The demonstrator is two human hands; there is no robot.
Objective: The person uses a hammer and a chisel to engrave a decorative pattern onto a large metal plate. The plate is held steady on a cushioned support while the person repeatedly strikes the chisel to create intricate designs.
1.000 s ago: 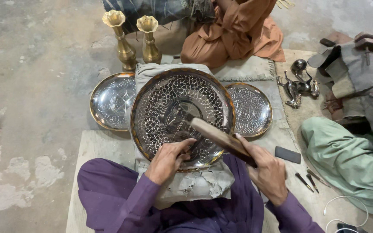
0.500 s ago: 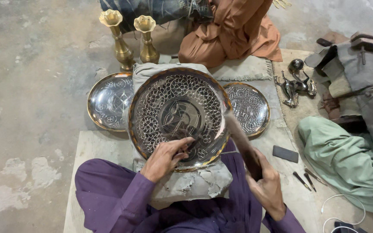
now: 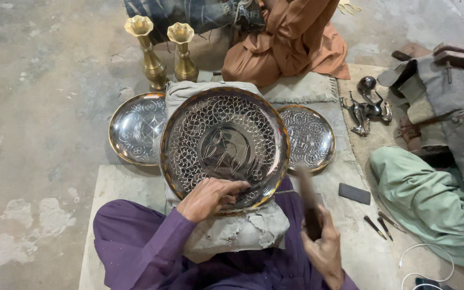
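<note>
Since the earlier frame, the right hand (image 3: 326, 249) had swung its dark wooden mallet (image 3: 308, 201) down off the big engraved tray (image 3: 224, 145), fingers wrapped round the handle (its head blurred). Nearer the tray's lower rim, the left hand (image 3: 209, 197) pinched a thin chisel (image 3: 253, 185), hard to make out, against the metal. Two smaller trays (image 3: 135, 129) flanked it on the mat; farther off stood brass vases (image 3: 147, 51).

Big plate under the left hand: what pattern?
Big plate: dense engraved scrollwork around a central medallion, brassy rim; head view.
</note>
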